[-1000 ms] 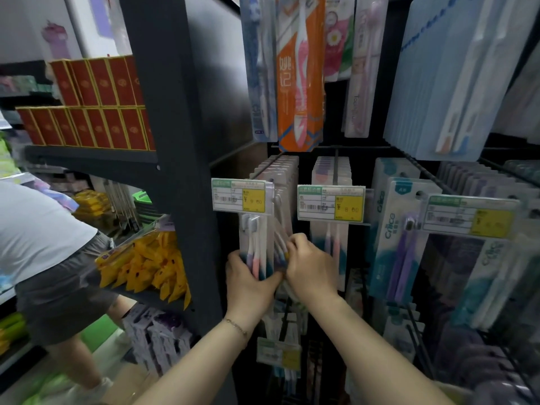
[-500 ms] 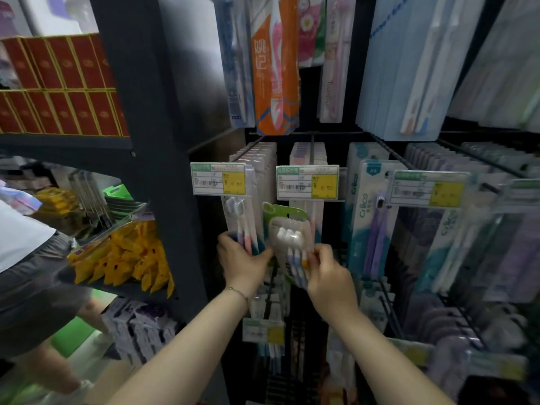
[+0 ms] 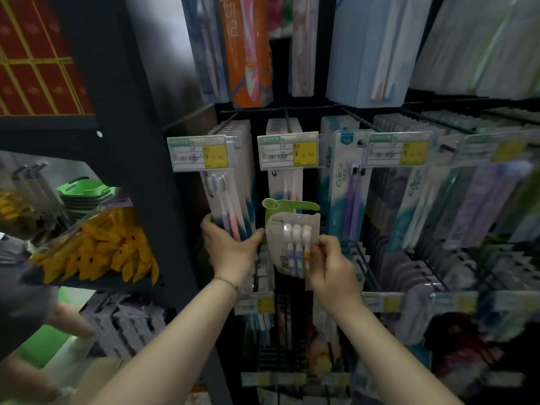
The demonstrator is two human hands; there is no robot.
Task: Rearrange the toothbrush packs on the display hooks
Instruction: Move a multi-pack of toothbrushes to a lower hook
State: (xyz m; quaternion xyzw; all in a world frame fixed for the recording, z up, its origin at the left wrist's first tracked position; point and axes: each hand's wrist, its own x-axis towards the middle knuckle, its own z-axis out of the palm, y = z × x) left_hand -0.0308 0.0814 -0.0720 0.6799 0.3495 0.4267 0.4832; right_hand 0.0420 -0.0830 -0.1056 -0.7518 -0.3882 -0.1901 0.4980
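My right hand [image 3: 331,266] grips a green-topped pack of three toothbrushes [image 3: 290,229] by its lower right side and holds it upright, free of any hook, in front of the second hook's row [image 3: 285,182]. My left hand [image 3: 230,248] clasps the bottom of the pink and blue toothbrush packs [image 3: 230,206] that hang on the leftmost hook under a price tag [image 3: 200,153]. The two hands are a small gap apart.
More toothbrush packs hang on hooks to the right [image 3: 344,182] and above [image 3: 248,51], each row with a price tag. A dark shelf post [image 3: 137,159] stands at the left, with yellow packets [image 3: 99,247] beyond it. Another person [image 3: 26,290] bends at the far left.
My right hand has pulled the green three-brush pack out from between the rows and raised it slightly to the right. My left hand keeps its hold on the leftmost packs.
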